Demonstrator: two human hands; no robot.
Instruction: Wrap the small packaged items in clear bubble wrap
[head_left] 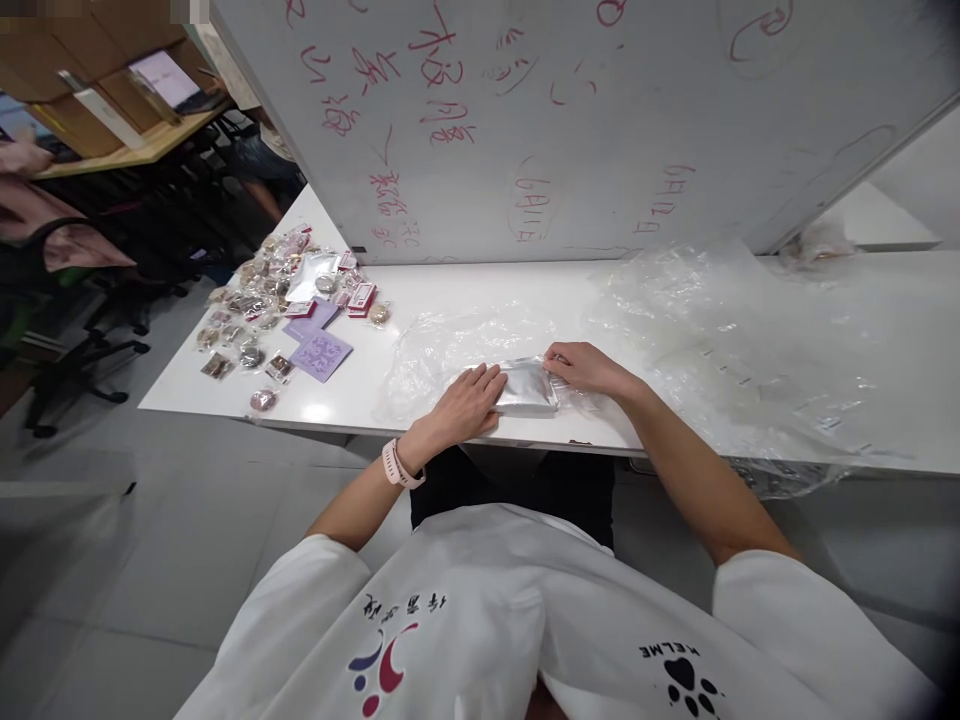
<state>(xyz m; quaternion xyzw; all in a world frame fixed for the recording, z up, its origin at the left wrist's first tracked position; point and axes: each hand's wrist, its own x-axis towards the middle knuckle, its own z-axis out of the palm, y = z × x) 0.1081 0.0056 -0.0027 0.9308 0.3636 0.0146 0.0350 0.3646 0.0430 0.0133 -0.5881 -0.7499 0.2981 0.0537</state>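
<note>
A flat silver foil pouch (527, 388) lies on the white table near its front edge, on top of a clear plastic bag (442, 350). My left hand (472, 400) rests flat on the left part of the pouch, fingers stretched out. At the pouch's upper right corner my right hand (585, 367) is closed, with its thumb and fingers pinching the edge. Some crinkled clear plastic shows just below that hand. The pouch's left end is hidden under my left hand.
Small wrapped packets (255, 300) are heaped on the table's left end, beside purple square packets (322, 356). Large clear plastic bags (690, 340) cover the right side and hang over the front edge. A whiteboard (495, 130) stands behind. A person's leg (259, 175) shows at far left.
</note>
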